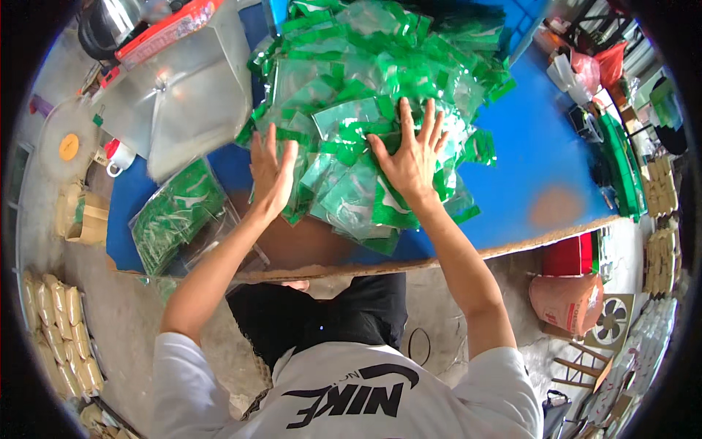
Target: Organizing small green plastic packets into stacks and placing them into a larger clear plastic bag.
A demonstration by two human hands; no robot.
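Observation:
A large heap of green and clear plastic pouches [344,135] covers the middle of the blue table [541,168]. Against the heap's left side stands my left hand [272,172], fingers stretched out and the thumb toward the pouches. My right hand [414,157] lies flat on top of the heap, its fingers spread and pointing away from me. Neither hand grips a pouch. To the left of my left forearm, a larger clear bag with green pouches [179,212] rests near the table's front edge.
A translucent plastic bin [197,95] stands at the back left, beside a white mug with a red lid [118,157]. Stacked filled packs [62,329] line the floor at left. On the right are a fan [613,320], a wooden stool [585,366] and a pink sack [567,301].

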